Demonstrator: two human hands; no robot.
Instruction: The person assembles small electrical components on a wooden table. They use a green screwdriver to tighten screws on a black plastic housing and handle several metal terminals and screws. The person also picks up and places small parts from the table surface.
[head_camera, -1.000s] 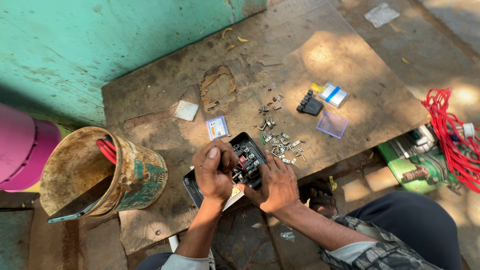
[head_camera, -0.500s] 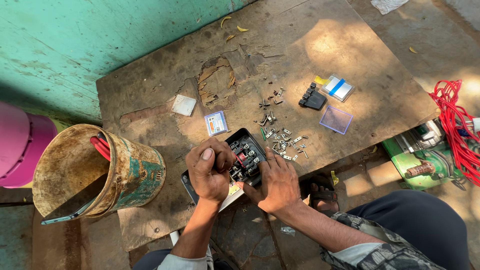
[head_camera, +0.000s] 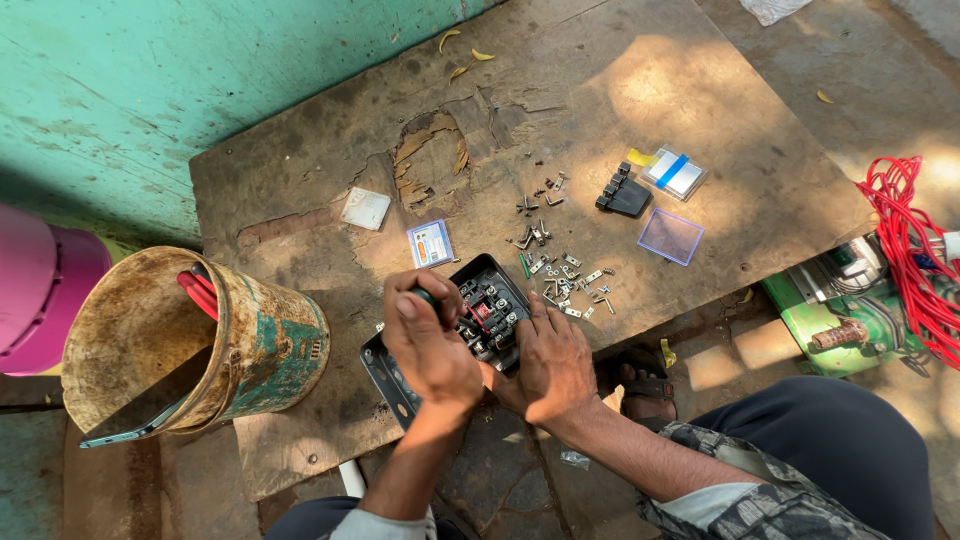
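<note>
Black switch box (head_camera: 490, 315) lies just beyond my fingers, long axis slanting away rightward; my left hand (head_camera: 430, 340) grips a screwdriver over it, right hand (head_camera: 550, 365) flat, bracing.

The wall (head_camera: 150, 90) is green. The wires (head_camera: 915, 260) are red. The bucket (head_camera: 190, 345) is rusty brown with green patches. The box (head_camera: 490, 310) is black. The small lid (head_camera: 670, 236) is see-through purple.

Dappled daylight falls from two o'clock, leaving a bright patch on the counter (head_camera: 640, 90); nine o'clock lies in shade. The picture is sharp, edges slightly stretched.
</note>
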